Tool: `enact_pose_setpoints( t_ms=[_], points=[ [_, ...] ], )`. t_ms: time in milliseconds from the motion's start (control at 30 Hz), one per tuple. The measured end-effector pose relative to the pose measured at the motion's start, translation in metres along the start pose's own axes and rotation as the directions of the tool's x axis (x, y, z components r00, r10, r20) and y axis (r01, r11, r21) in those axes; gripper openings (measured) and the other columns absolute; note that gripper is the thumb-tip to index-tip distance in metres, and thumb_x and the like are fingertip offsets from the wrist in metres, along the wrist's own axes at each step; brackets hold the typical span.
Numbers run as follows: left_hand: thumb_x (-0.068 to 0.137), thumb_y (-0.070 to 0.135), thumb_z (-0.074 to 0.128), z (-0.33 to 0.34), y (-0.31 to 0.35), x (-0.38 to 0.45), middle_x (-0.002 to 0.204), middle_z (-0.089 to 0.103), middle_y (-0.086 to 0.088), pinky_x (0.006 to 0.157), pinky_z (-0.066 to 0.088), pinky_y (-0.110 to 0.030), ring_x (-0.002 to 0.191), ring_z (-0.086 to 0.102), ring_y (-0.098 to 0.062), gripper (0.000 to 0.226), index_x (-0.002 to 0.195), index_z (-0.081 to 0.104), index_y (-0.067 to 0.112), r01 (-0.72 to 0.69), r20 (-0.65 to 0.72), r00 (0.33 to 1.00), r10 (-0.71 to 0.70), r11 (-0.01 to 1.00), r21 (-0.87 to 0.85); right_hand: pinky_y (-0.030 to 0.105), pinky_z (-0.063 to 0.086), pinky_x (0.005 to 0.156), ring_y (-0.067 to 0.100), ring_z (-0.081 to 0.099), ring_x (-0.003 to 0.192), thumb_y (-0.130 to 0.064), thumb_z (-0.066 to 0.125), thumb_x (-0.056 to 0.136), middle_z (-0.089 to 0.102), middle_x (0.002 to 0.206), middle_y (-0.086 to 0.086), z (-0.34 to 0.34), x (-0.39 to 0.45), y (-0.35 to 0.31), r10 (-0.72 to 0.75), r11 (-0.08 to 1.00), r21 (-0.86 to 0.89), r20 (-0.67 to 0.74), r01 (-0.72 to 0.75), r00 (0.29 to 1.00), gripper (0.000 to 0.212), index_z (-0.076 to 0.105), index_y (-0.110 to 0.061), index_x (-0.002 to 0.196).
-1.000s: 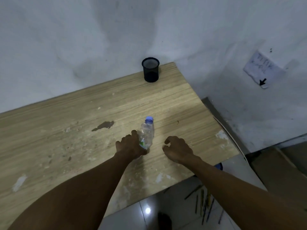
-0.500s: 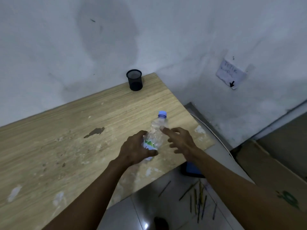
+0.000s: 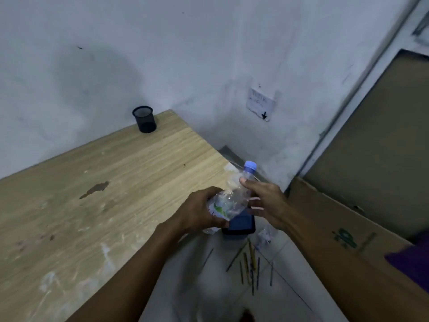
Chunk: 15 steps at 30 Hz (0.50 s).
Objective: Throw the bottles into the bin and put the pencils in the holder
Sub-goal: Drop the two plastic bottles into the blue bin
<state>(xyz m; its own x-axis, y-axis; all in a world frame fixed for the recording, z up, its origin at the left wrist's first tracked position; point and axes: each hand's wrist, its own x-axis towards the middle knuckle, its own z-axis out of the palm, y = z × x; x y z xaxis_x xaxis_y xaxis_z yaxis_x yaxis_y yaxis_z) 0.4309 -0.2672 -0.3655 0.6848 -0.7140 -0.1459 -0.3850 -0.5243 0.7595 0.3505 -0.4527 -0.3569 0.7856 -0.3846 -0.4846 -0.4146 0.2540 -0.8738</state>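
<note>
My left hand [image 3: 197,213] grips the lower half of a crumpled clear plastic bottle [image 3: 233,197] with a blue cap, held tilted past the table's right corner. My right hand [image 3: 267,203] touches the bottle's neck with its thumb, fingers spread. Directly below the bottle a blue bin [image 3: 241,225] stands on the floor, mostly hidden by my hands. Several pencils [image 3: 251,263] lie scattered on the tiles beside it. A black mesh holder [image 3: 144,119] stands at the table's far corner against the wall.
The worn wooden table [image 3: 92,194] fills the left. A crumpled clear wrapper or bottle [image 3: 265,234] lies on the floor right of the bin. Flat cardboard [image 3: 336,226] leans at the right. A paper note [image 3: 261,103] hangs on the white wall.
My left hand lifted the bottle off the table and carried it right, past the table's edge above the bin. My right hand came up to its neck. The view swung right.
</note>
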Motion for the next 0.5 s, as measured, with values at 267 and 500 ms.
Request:
enact_pose_setpoints(
  t_ms=[267,500],
  points=[
    [0.06,0.026,0.086,0.07,0.023,0.047,0.134,0.055,-0.005,0.092,0.046,-0.025,0.118,0.055,-0.019,0.094,0.143,0.041,0.019,0.072,0.159,0.983,-0.094,0.988,0.139,0.039,0.06,0.072,0.031,0.071,0.083,-0.027,0.08,0.076,0.074,0.101,0.015,-0.085,0.017,0.02,0.107,0.994,-0.006,0.073,-0.107,0.992,0.041,0.069,-0.004,0.108],
    [0.066,0.015,0.084,0.137,0.033,0.088,0.156,0.029,-0.016,0.11,0.032,-0.03,0.142,0.033,-0.03,0.116,0.153,0.009,0.009,0.254,0.106,0.958,-0.265,0.961,0.105,0.033,0.059,0.058,0.026,0.067,0.073,-0.01,0.079,0.078,0.067,0.092,0.014,-0.158,0.074,0.044,0.147,0.987,-0.074,0.1,-0.14,0.984,0.028,0.062,-0.006,0.099]
  ],
)
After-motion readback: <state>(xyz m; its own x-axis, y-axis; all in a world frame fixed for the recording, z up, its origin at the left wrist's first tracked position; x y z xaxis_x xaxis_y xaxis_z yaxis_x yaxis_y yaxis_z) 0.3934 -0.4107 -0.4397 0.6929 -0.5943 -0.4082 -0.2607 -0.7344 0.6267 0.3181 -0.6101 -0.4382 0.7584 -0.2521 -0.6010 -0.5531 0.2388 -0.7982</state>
